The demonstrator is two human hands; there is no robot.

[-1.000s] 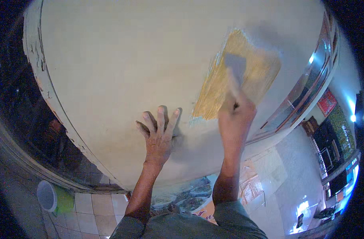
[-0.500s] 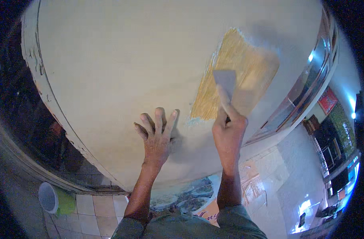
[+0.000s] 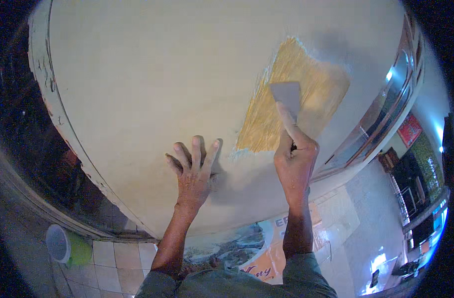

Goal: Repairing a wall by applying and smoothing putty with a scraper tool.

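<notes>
Single head-worn fisheye view, facing the wall (image 3: 137, 89), close up

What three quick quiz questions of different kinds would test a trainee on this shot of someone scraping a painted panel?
1. True or false: the left hand lies flat on the cream painted panel, fingers spread.
2. Which tool does the right hand hold? A) brush B) flat scraper C) roller
3. Fill in: the scraper blade rests on the ______ patch where paint is gone.

Key
1. True
2. B
3. Bare yellow-brown; the index finger runs along the tool. A green bucket stands on the tiled floor below.
</notes>
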